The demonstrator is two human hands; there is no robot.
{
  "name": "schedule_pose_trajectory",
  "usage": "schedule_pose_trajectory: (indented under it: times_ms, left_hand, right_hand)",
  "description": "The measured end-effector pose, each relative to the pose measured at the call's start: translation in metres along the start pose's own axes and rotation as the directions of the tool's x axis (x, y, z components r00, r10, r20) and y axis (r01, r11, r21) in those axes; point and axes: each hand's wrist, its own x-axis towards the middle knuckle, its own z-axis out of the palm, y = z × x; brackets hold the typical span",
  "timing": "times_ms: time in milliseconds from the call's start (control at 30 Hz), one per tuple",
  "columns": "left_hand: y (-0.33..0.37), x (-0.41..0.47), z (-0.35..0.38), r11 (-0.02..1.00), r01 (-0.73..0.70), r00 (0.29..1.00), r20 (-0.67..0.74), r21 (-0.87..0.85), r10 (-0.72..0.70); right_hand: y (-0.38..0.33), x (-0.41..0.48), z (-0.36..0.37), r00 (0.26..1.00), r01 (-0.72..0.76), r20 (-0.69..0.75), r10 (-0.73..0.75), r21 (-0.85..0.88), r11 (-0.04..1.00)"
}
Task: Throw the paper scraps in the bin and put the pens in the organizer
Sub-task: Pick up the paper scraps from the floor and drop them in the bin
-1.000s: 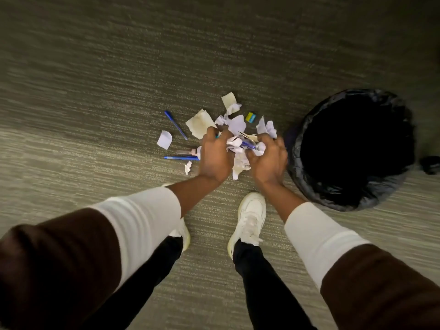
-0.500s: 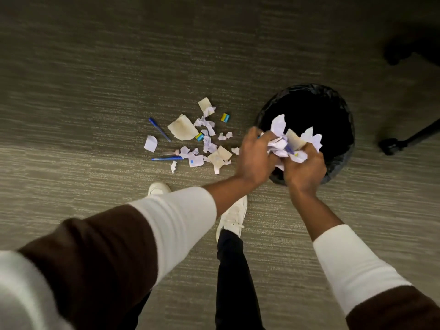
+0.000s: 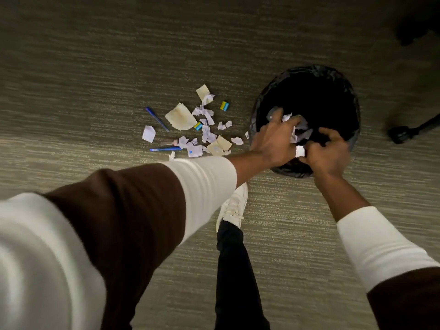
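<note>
A grey-green striped carpet (image 3: 100, 75) carries everything. Torn paper scraps (image 3: 204, 136) lie scattered mid-floor, with two blue pens (image 3: 157, 119) along their left side and two small yellow-and-blue pieces (image 3: 224, 106) among them. A black-lined bin (image 3: 259, 108) stands just right of the scraps. A white shoe (image 3: 234, 206) rests nearer.
</note>
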Motion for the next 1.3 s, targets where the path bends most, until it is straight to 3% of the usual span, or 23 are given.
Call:
schedule_pose_trajectory:
  times_ms: [167, 300, 367, 500, 633, 733, 867, 1100, 1300]
  left_hand:
    - [-0.025, -0.013, -0.008, 0.998, -0.041, 0.985, -0.167, 0.046, 0.048]
    - [-0.07, -0.025, -0.015, 0.998, 0.052, 0.957, -0.287, 0.029, -0.041]
    - [-0.1, -0.032, -0.018, 0.993, 0.118, 0.937, -0.333, 0.015, -0.106]
    - [-0.17, -0.045, -0.021, 0.963, 0.251, 0.931, -0.298, 0.103, -0.211]
    - [-0.242, -0.049, -0.02, 0.906, 0.322, 0.94, -0.205, 0.275, -0.272]
    - [-0.291, -0.039, -0.02, 0.854, 0.337, 0.94, -0.188, 0.396, -0.284]
    - [-0.343, -0.009, -0.018, 0.834, 0.401, 0.912, -0.247, 0.38, -0.326]
    - [-0.398, 0.056, -0.01, 0.856, 0.421, 0.906, -0.182, 0.301, -0.382]
    - [-0.412, 0.064, 0.021, 0.847, 0.291, 0.952, -0.045, 0.446, -0.303]
  right_hand:
    - [-0.008, -0.026, 0.019, 0.981, 0.196, -0.001, -0.196, -0.053, 0.979]
    - [-0.012, -0.064, 0.05, 0.897, 0.44, 0.049, -0.44, 0.007, 0.898]
    - [-0.013, -0.08, 0.072, 0.861, 0.495, 0.124, -0.493, 0.017, 0.869]
    - [-0.008, -0.097, 0.121, 0.806, 0.516, 0.356, -0.473, -0.031, 0.856]
    - [0.005, -0.093, 0.18, 0.776, 0.504, 0.55, -0.308, -0.248, 0.827]
    - [0.025, -0.078, 0.23, 0.794, 0.449, 0.591, -0.141, -0.414, 0.792]
    - [0.053, -0.055, 0.29, 0.837, 0.319, 0.547, -0.012, -0.47, 0.823]
    - [0.083, -0.04, 0.356, 0.888, 0.363, 0.437, -0.144, -0.473, 0.803]
    - [0.072, -0.034, 0.376, 0.817, 0.551, 0.476, -0.325, -0.482, 0.681]
